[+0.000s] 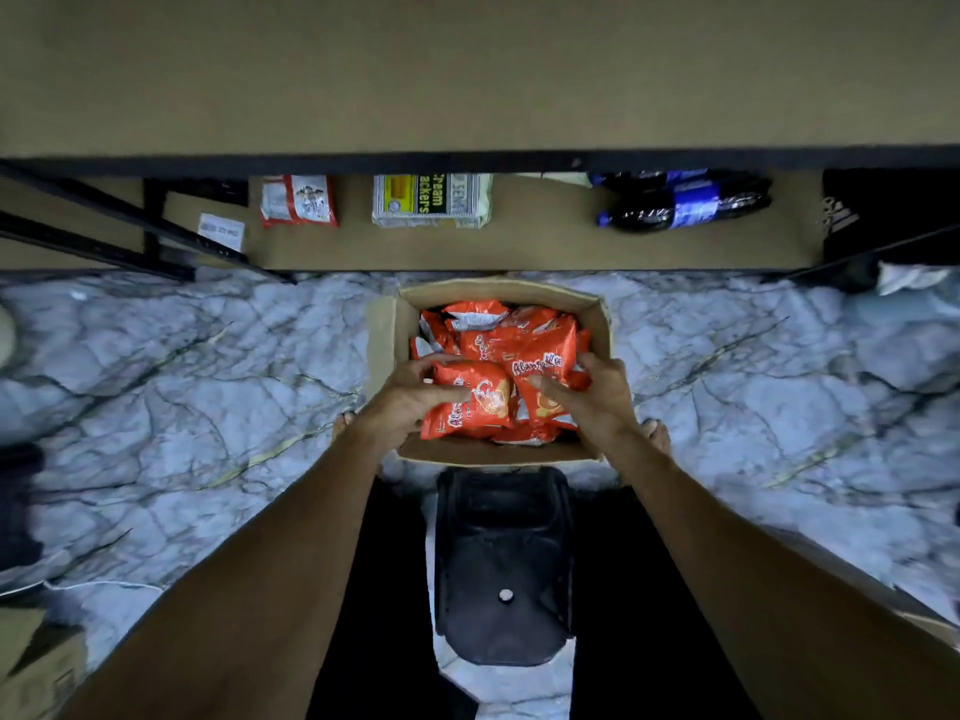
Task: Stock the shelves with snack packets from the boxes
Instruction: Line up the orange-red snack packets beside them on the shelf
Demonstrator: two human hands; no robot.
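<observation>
Head view: fingers of the left hand (pixel 410 402) curl round one packet (pixel 470 405), the right hand (pixel 597 397) grips a second packet (pixel 543 363), both over the box (pixel 498 453), shelf (pixel 519 246) straight up-frame.

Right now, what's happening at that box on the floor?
A person leans over an open brown cardboard box full of orange packets on the marble-patterned floor. The left hand grips one orange snack packet at the near side, and the right hand grips a second orange packet beside it. Both are inside the box. The brown lower shelf ahead holds a cream-cracker pack and dark blue-labelled bottles, but no orange packets.
</observation>
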